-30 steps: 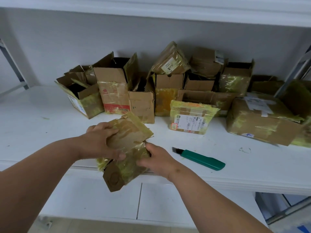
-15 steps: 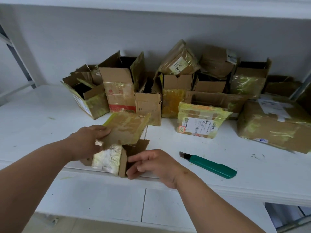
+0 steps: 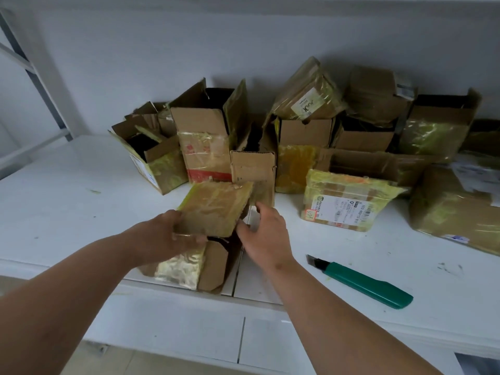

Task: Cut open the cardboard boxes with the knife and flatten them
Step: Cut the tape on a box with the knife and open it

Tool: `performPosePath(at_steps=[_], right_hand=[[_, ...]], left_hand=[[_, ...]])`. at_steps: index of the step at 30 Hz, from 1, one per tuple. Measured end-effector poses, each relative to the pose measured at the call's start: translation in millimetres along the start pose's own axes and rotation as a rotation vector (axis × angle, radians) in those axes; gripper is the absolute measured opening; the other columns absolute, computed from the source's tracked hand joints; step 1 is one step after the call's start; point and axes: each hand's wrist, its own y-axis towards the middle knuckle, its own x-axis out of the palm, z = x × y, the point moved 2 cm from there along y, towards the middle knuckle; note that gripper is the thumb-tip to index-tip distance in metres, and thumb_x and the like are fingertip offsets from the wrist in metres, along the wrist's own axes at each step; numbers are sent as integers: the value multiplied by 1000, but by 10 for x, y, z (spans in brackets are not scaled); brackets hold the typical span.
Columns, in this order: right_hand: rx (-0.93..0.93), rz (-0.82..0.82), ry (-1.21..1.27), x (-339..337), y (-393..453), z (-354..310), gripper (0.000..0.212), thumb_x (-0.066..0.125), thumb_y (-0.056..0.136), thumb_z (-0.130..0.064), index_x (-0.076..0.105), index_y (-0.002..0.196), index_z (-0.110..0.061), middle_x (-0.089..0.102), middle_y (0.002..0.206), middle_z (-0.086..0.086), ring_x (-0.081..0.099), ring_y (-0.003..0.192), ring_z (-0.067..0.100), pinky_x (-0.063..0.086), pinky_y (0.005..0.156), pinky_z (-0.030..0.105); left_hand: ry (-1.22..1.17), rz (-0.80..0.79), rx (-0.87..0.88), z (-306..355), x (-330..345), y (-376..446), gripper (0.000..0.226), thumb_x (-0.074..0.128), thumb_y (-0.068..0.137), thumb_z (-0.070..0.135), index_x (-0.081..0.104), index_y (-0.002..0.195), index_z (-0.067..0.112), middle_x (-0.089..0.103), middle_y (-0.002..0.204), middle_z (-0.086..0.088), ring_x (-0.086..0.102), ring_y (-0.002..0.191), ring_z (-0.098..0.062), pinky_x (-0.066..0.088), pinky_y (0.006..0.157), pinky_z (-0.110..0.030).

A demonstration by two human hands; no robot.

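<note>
My left hand (image 3: 173,236) grips the small box (image 3: 205,234) at centre frame — fingertips hidden beneath its flap; my right hand (image 3: 263,239) touches it, fingers loose (tips partly hidden). Knife (image 3: 362,282) lies lower right.

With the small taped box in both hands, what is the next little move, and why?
Probably press the raised flap down to flatten the small box. The left hand grips the flap, the right hand touches its right side, and the box looks already opened. The green knife lies unused on the shelf.
</note>
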Motion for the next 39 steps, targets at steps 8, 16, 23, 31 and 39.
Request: performPosePath(at_steps=[8, 16, 23, 31, 39], right_hand=[[63, -150, 57, 126, 290, 38, 50, 61, 91, -24, 41, 136, -31, 68, 107, 0, 65, 98, 26, 54, 87, 40], [-57, 91, -147, -127, 202, -26, 52, 43, 93, -20, 44, 144, -23, 52, 134, 4, 49, 124, 25, 44, 104, 41], [-190, -438, -679, 191, -101, -87, 75, 17, 101, -58, -1, 158, -14, -9, 166, 9, -13, 152, 25, -5, 123, 47], [-178, -418, -817, 269, -28, -87, 67, 20, 100, -51, 15, 156, -15, -4, 166, 11, -10, 152, 29, -11, 120, 56], [-140, -455, -862, 339, -7, 17, 67, 10, 101, -55, -7, 158, -24, -22, 164, 4, -25, 149, 24, -16, 117, 56]], left_hand=[[27, -66, 30, -200, 146, 113, 141, 28, 33, 105, 18, 153, 32, 35, 153, 8, 46, 131, -16, 38, 101, -28], [467, -127, 120, -112, 292, 161, 128, 2, 33, 104, 12, 150, 52, 10, 158, 4, 25, 141, -26, 31, 114, -41], [523, 65, 168, 81, 433, 171, 82, 6, 70, 85, 29, 141, 52, 37, 127, 3, 40, 117, -21, 38, 103, -36], [427, 76, 202, 31, 696, 284, 67, 10, 98, 59, 20, 150, 18, -11, 164, -1, -13, 150, -18, -6, 122, -37], [409, -41, 237, -17, 695, 392, 120, -34, 49, 83, -18, 153, 27, -25, 160, 5, -23, 147, -15, -9, 121, -36]])
